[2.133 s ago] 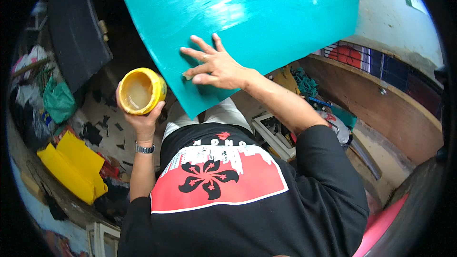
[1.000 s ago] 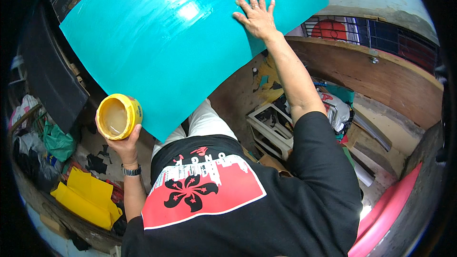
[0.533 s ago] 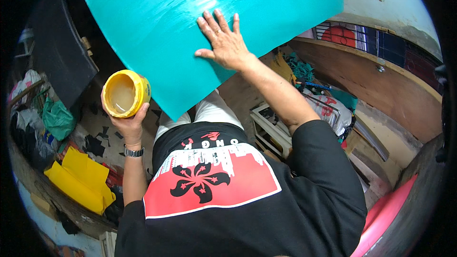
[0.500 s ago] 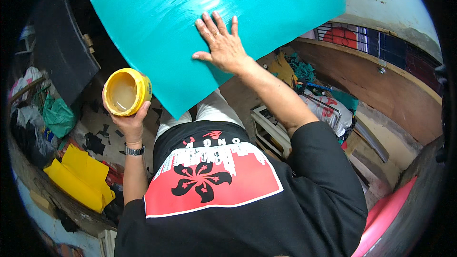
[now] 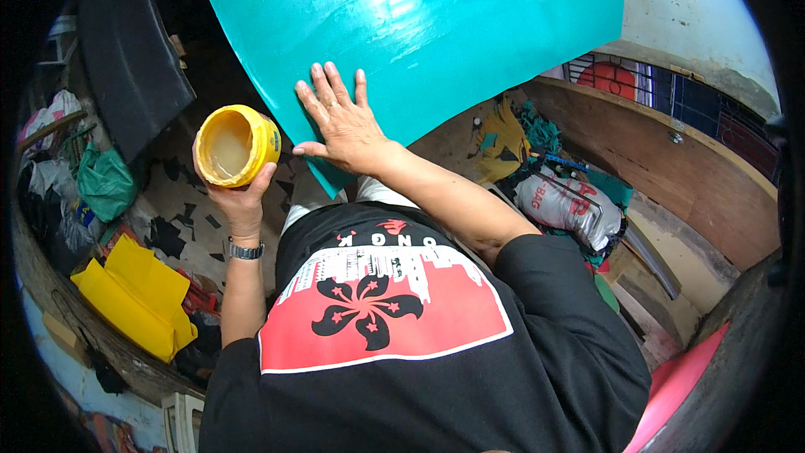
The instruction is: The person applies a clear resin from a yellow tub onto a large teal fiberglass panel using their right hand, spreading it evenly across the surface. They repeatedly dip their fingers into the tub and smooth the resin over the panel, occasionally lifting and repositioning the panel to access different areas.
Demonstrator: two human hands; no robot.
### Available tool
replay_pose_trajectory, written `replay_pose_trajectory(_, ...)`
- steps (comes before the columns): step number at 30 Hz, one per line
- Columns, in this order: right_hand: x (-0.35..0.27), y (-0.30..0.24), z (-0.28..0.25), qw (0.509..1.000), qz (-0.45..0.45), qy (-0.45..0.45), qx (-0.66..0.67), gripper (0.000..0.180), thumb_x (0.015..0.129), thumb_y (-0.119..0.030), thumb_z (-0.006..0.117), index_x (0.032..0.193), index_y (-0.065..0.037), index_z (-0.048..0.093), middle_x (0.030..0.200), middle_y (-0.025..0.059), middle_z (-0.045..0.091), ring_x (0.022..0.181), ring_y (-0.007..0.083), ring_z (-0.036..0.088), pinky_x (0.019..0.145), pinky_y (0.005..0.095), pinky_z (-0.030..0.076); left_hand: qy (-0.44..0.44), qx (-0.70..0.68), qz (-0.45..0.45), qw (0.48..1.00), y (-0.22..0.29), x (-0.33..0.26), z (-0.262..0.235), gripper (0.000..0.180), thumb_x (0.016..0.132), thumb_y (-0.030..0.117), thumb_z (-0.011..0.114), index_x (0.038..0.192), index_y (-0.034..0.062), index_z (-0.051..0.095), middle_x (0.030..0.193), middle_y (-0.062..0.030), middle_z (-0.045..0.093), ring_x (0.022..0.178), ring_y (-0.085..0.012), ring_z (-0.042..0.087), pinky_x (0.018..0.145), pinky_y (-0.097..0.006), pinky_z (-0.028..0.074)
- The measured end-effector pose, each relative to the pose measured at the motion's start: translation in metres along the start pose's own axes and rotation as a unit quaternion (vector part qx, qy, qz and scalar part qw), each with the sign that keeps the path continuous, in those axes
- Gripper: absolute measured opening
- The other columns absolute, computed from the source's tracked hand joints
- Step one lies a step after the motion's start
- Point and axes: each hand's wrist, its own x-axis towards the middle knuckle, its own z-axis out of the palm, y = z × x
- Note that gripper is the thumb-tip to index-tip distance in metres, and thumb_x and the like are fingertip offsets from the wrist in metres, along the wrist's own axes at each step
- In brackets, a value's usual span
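Right hand (image 5: 344,122) slid lower on teal sheet (image 5: 436,25), flat, fingers spread | left hand (image 5: 239,197) grip: yellow tub (image 5: 236,144) | cluttered floor (image 5: 180,226)

Cluttered workshop — curved wooden bench (image 5: 671,159) at right, pale plastered wall (image 5: 696,17) above it, yellow folded sheet (image 5: 138,298) and green bag (image 5: 105,180) left.

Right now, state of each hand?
Left hand: closed around the yellow tub, holding it up.
Right hand: open, holding nothing, fingers spread, palm flat on the teal sheet.
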Motion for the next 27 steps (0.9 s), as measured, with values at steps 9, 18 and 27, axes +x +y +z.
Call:
replay_pose_trajectory(9,0.035,0.016,-0.117,0.962,0.044,0.023,0.269,0.036,0.084,-0.013,0.074,0.118,-0.022,0.070,0.110,0.0103,0.064,0.084,0.0197,0.062,0.078,0.0329,0.053,-0.016,0.024,0.169,0.985,0.037,0.030,0.018,0.103,0.062,0.015,0.092,0.145,0.0038,0.032,0.138,-0.0148,0.046,0.127,-0.0288,0.049,0.108,-0.041,0.041)
replay_pose_trajectory(18,0.063,-0.040,-0.148,0.939,0.006,-0.339,0.049,0.080,0.077,-0.017,0.078,0.146,-0.014,0.038,0.078,0.0154,0.070,0.069,0.0280,0.071,0.062,0.0405,0.057,-0.043,0.210,0.331,0.919,0.059,0.059,0.022,0.101,0.058,0.019,0.092,0.141,0.0035,0.038,0.138,-0.0184,0.047,0.128,-0.0378,0.046,0.108,-0.046,0.040)
replay_pose_trajectory(27,0.053,-0.038,-0.158,0.936,0.020,-0.341,0.090,0.049,0.081,-0.032,0.076,0.120,-0.007,0.061,0.089,0.0175,0.072,0.077,0.0300,0.071,0.068,0.0406,0.057,-0.048,0.205,0.302,0.930,0.065,0.067,0.035,0.097,0.059,0.019,0.092,0.139,0.0049,0.040,0.135,-0.0180,0.047,0.127,-0.0386,0.046,0.108,-0.048,0.039)
